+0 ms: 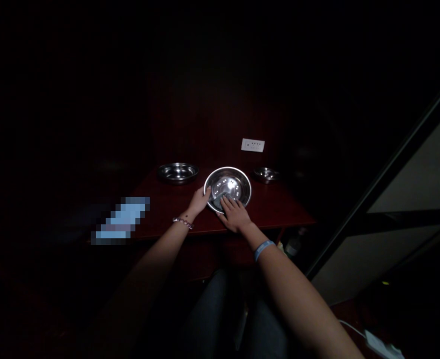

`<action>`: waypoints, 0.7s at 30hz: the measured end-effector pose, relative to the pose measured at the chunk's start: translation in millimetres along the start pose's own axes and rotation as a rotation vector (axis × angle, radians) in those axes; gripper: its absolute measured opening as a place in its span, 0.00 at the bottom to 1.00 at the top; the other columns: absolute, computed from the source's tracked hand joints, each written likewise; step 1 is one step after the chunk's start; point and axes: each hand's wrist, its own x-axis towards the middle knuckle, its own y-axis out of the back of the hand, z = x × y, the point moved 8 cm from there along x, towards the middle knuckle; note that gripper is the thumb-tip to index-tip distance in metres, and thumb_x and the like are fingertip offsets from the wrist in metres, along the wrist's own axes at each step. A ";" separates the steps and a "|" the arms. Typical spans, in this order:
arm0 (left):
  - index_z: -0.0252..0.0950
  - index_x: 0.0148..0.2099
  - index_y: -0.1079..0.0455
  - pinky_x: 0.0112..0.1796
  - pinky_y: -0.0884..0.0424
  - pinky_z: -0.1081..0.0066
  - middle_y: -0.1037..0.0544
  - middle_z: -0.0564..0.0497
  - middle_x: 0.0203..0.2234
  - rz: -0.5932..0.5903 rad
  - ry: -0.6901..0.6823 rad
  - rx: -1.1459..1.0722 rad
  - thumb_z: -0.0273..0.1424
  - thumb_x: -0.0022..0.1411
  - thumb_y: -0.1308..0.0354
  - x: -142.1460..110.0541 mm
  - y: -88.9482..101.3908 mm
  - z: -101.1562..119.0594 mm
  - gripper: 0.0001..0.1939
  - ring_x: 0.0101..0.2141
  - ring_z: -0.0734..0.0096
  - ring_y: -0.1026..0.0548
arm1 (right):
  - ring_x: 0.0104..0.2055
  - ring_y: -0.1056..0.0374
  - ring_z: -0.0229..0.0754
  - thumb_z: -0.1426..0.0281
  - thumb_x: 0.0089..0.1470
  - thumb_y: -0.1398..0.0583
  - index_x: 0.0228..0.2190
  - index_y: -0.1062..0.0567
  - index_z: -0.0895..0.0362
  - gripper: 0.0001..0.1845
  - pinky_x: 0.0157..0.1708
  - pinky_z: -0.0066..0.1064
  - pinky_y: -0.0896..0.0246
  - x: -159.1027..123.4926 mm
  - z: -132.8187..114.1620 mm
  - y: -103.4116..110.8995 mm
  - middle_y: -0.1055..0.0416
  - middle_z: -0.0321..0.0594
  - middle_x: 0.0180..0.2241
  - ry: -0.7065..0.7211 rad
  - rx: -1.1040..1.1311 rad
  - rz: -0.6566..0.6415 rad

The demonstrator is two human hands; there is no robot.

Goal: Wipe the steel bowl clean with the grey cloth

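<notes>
A shiny stainless steel bowl (pixel 242 187) is tilted toward me above the dark red table, its inside facing me. Round its left rim my left hand (pixel 198 202) is closed, with the thumb on the inner wall. My right hand (pixel 235 213) presses a greyish cloth (pixel 220 200) against the lower inside of the bowl. The cloth is partly hidden under the fingers, and its exact kind is hard to make out in the dim light.
A wide steel dish (pixel 178 172) stands on the table (pixel 272 212) at the left, a smaller steel dish (pixel 266 174) at the right. A wall socket (pixel 252 145) is behind. A pixelated bright patch lies left; a bottle (pixel 294 244) stands below the table's right side.
</notes>
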 end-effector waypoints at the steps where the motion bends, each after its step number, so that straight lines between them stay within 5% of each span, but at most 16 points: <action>1: 0.33 0.39 0.26 0.42 0.27 0.62 0.18 0.42 0.35 0.001 0.001 -0.005 0.46 0.62 0.47 -0.1 0.2 -0.3 0.20 0.36 0.60 0.23 | 0.72 0.56 0.50 0.55 0.69 0.55 0.69 0.49 0.62 0.35 0.69 0.45 0.63 0.0 -0.3 0.9 0.53 0.46 0.71 0.000 -0.001 0.011; 10: 0.32 0.38 0.26 0.42 0.28 0.64 0.19 0.45 0.33 -0.021 0.006 -0.034 0.46 0.61 0.46 -1.2 -1.5 -1.0 0.20 0.35 0.63 0.24 | 0.64 0.40 0.50 0.59 0.70 0.57 0.61 0.33 0.58 0.28 0.64 0.45 0.50 2.4 -5.1 28.9 0.34 0.46 0.63 0.003 0.015 0.202; 21: 0.32 0.38 0.26 0.41 0.28 0.64 0.20 0.45 0.32 -0.032 0.017 -0.008 0.45 0.61 0.47 -1.1 -3.3 -3.5 0.20 0.34 0.62 0.23 | 0.67 0.46 0.53 0.60 0.69 0.53 0.66 0.40 0.59 0.30 0.65 0.45 0.51 4.8 -2.6 16.5 0.42 0.45 0.67 0.022 0.014 0.119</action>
